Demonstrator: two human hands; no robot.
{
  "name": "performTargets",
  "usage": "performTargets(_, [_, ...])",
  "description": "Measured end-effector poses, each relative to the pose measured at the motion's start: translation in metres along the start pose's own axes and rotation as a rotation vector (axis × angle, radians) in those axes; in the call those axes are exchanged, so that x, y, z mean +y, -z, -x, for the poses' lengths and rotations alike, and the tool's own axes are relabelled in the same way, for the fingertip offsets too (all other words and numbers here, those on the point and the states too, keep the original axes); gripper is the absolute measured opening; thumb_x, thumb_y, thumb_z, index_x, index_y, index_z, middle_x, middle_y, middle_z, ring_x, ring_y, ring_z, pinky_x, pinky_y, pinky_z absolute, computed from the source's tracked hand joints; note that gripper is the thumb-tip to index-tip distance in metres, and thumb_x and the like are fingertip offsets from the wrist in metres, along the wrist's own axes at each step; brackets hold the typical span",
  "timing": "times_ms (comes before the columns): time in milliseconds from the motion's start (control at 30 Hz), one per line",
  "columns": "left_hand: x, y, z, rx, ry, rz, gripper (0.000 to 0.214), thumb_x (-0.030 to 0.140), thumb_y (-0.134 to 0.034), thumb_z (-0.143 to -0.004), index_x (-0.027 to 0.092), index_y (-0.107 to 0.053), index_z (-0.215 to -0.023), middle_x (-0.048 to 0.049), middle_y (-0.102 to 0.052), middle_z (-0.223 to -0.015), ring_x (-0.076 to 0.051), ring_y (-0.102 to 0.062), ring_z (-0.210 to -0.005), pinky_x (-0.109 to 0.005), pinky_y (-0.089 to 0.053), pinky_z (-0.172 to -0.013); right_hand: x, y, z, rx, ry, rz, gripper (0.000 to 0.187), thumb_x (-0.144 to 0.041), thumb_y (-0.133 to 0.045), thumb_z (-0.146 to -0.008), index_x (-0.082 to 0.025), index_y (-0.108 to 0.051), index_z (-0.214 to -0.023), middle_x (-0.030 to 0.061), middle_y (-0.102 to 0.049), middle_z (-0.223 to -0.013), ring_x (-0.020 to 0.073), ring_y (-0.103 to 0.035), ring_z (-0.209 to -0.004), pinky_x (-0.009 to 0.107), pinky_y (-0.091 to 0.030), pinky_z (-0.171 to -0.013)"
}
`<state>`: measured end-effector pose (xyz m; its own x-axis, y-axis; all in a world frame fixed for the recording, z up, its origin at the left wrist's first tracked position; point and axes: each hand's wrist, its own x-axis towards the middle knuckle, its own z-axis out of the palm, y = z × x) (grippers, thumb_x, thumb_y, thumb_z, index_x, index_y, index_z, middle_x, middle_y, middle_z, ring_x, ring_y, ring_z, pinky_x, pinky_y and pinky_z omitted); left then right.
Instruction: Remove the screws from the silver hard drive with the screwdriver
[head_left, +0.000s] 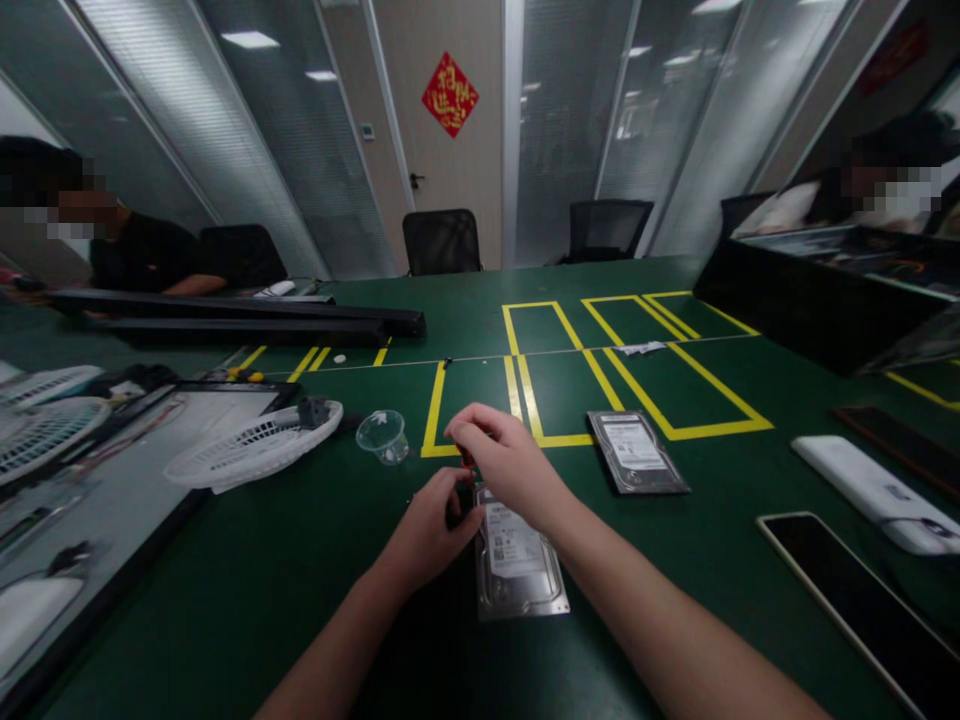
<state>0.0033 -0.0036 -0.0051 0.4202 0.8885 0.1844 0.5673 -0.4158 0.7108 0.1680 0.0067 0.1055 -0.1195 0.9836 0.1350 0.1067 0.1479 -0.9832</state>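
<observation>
— What's in the grip?

— The right hand (504,452) is closed around a red-handled tool (467,458), probably a screwdriver, mostly hidden by the fingers.

— And the left hand (429,522)?

— Curled, its thumb at the hard drive (517,560); I can't tell whether it pinches anything.

— Where does that drive lie?

— Flat on the green table (712,540), beneath the hands, its worked corner at eleven o'clock.

— Which step, would you say?

— Turning a fastener at that corner, I'd judge. The next move would call for an upright tool, steady pressure and a drive kept from twisting.

— How does it look?

— Silvery metal, white label upward, its print too small to read.

— And farther out?

— From the drive, a clear cup (391,450) at ten o'clock, a second hard drive (637,452) at two, a phone (855,600) at three.
</observation>
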Motion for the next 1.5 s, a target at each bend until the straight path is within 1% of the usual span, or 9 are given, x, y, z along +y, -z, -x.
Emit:
performTargets(133, [-0.0018, -0.0005, 0.0, 0.012, -0.008, 0.006, 0.024, 0.025, -0.066, -0.092, 0.02, -0.061, -0.115, 0.0008, -0.06, -0.091, -0.016, -0.054, -0.071, -0.028, -0.042, -0.065, -0.0004, -0.0003, 0.0002, -0.018, 0.012, 0.002, 0.019, -0.034, -0.057, -0.092, -0.023, -0.068, -0.081, -0.0011, -0.061, -0.076, 0.017, -0.056, -0.077, 0.03, -0.041, -0.068])
performTargets(267, [-0.0024, -0.001, 0.0003, 0.01, 0.004, 0.01, 0.025, 0.025, -0.067, -0.092, 0.02, -0.061, -0.116, 0.0, -0.062, -0.094, -0.016, -0.055, -0.073, -0.028, -0.043, -0.066, 0.0022, -0.0037, 0.0015, 0.011, -0.066, -0.069, 0.008, -0.031, -0.063, -0.088, -0.023, -0.062, -0.088, -0.0034, -0.06, -0.072, 0.0154, -0.055, -0.068, 0.03, -0.041, -0.065])
performTargets(367, [-0.001, -0.0004, 0.0003, 0.004, 0.0, 0.008, 0.026, 0.024, -0.066, -0.092, 0.019, -0.061, -0.117, -0.0009, -0.063, -0.096, -0.016, -0.054, -0.073, -0.028, -0.043, -0.066, 0.003, -0.0045, 0.0015, 0.023, -0.106, -0.073, 0.007, -0.029, -0.062, -0.087, -0.023, -0.06, -0.085, -0.003, -0.06, -0.071, 0.0154, -0.053, -0.066, 0.03, -0.039, -0.062])
performTargets(600, [0.0019, 0.0005, -0.0002, 0.011, 0.003, 0.008, 0.025, 0.024, -0.067, -0.092, 0.02, -0.062, -0.116, -0.0011, -0.064, -0.096, -0.016, -0.056, -0.074, -0.028, -0.043, -0.066, -0.0032, 0.0, 0.0008, -0.011, 0.005, 0.016, 0.02, -0.032, -0.055, -0.091, -0.023, -0.066, -0.078, -0.001, -0.058, -0.075, 0.017, -0.054, -0.076, 0.031, -0.04, -0.067])
performTargets(733, [0.0013, -0.0001, -0.0004, 0.009, 0.0, 0.006, 0.024, 0.023, -0.066, -0.091, 0.02, -0.062, -0.115, -0.0004, -0.063, -0.094, -0.016, -0.056, -0.073, -0.028, -0.044, -0.066, -0.001, -0.0022, 0.0018, 0.009, -0.055, -0.063, 0.011, -0.033, -0.062, -0.089, -0.022, -0.063, -0.088, -0.0026, -0.058, -0.075, 0.0161, -0.054, -0.072, 0.031, -0.041, -0.067])
performTargets(833, [-0.0002, -0.0008, -0.0007, 0.011, -0.004, 0.005, 0.026, 0.022, -0.066, -0.09, 0.019, -0.062, -0.115, -0.0004, -0.063, -0.093, -0.016, -0.055, -0.073, -0.029, -0.045, -0.067, 0.002, -0.0043, 0.0022, 0.016, -0.095, -0.082, 0.014, -0.035, -0.064, -0.088, -0.022, -0.06, -0.088, -0.0039, -0.057, -0.071, 0.0152, -0.052, -0.067, 0.03, -0.039, -0.064])
performTargets(1067, [-0.0029, -0.0023, -0.0007, 0.015, -0.006, 0.017, 0.024, 0.025, -0.067, -0.091, 0.019, -0.062, -0.114, -0.0002, -0.061, -0.091, -0.017, -0.055, -0.074, -0.029, -0.043, -0.066, 0.0002, -0.0022, 0.0003, -0.02, 0.008, -0.02, 0.017, -0.033, -0.059, -0.09, -0.022, -0.064, -0.078, -0.0022, -0.057, -0.075, 0.0154, -0.053, -0.075, 0.03, -0.039, -0.069])
performTargets(1300, [-0.0037, -0.0027, 0.0004, 0.004, 0.025, 0.02, 0.023, 0.025, -0.066, -0.09, 0.019, -0.061, -0.112, 0.001, -0.06, -0.087, -0.017, -0.053, -0.071, -0.028, -0.04, -0.063, 0.0009, -0.0037, 0.0024, -0.034, -0.051, -0.059, 0.009, -0.031, -0.064, -0.085, -0.022, -0.064, -0.086, -0.0031, -0.057, -0.073, 0.015, -0.054, -0.072, 0.029, -0.041, -0.067])
performTargets(1500, [-0.002, -0.0019, -0.0001, 0.004, 0.02, 0.012, 0.025, 0.025, -0.066, -0.09, 0.019, -0.06, -0.114, 0.0004, -0.06, -0.09, -0.016, -0.053, -0.071, -0.029, -0.041, -0.065, 0.0025, -0.0049, 0.0022, -0.006, -0.074, -0.072, 0.013, -0.035, -0.064, -0.086, -0.022, -0.06, -0.084, -0.0037, -0.056, -0.072, 0.0141, -0.051, -0.068, 0.029, -0.038, -0.063])
